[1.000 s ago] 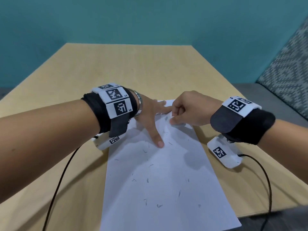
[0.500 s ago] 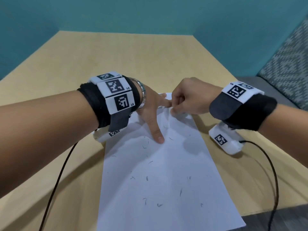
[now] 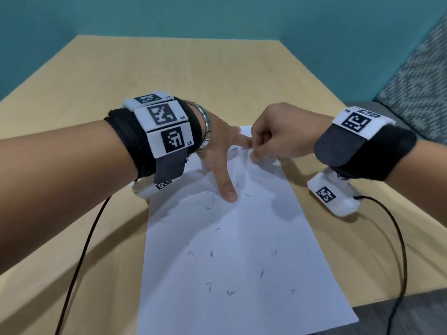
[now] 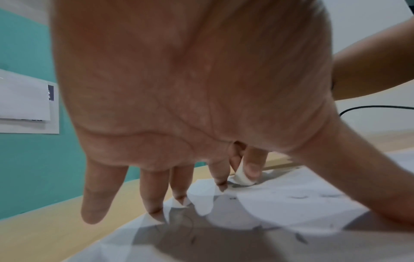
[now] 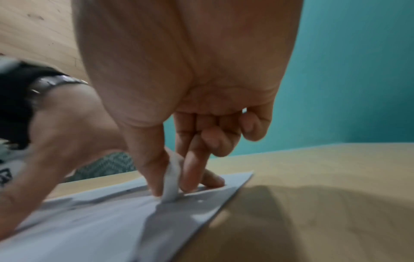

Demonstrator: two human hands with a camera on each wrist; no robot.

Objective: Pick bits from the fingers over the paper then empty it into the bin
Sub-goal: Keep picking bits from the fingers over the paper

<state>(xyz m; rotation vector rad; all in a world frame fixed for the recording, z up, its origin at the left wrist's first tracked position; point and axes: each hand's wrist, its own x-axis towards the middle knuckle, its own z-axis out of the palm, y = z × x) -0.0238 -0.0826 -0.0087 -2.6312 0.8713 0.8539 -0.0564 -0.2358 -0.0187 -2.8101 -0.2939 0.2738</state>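
As before, left hand splayed.

White rectangular paper sheet: 1, on the table
Light wooden table: 1
Bare hands: 2, left hand and right hand
Small white wad pinched in right fingers: 1
Black fabric wrist straps with white coded tags: 2
Thin black cables: 2
Silver metal bracelet: 1
Dark tiny bits on paper: many, too small to count exactly
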